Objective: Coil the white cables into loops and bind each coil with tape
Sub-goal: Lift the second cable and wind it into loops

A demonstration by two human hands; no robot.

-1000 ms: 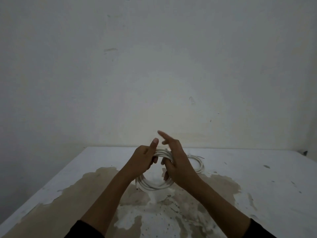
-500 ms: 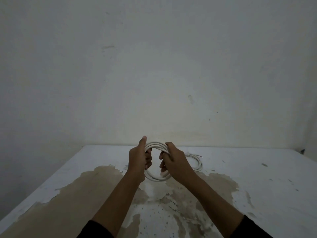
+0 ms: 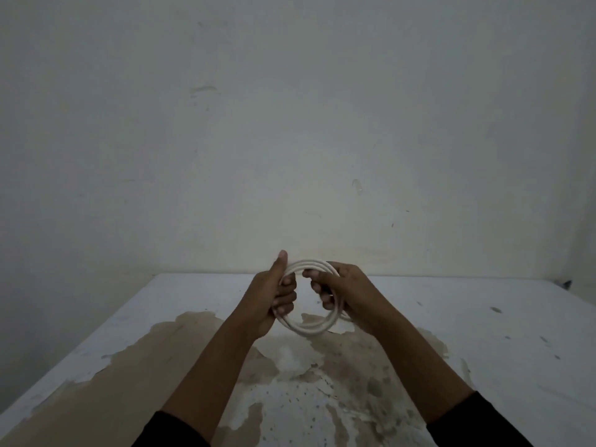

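Coiling step, near its end by the look of it. White cable coil (image 3: 308, 325) is held upright above the surface (image 3: 483, 366), out over its middle, a little toward the far edge — several turns lying together, roughly round. Left hand (image 3: 274, 295) grips the coil's left side, fingers curled through the loop, thumb standing straight up along the top of the arc. Right hand (image 3: 342, 293) grips the right side, fingers wrapped round the strands from inside. Both hands closed on the same coil, facing each other across the opening. No loose tail visible; whether one hangs behind the right hand cannot be told. A pale edge shows just right of and below the right hand, possibly more cable lying on the surface, mostly hidden. No tape in sight, so binding appears not yet begun. Judgement: the next move calls for one hand to keep all turns pinched together while the other frees itself for tape — loosen too early and the stiff turns are likely to spring apart. Surface is white, paint worn off in a large brown patch (image 3: 193, 366) from near left to centre, speckled marks to the right. Behind it a bare pale wall (image 3: 290, 124), scuffed and dimly lit; a small dark object (image 3: 565, 282) at the far right corner, too small to identify.
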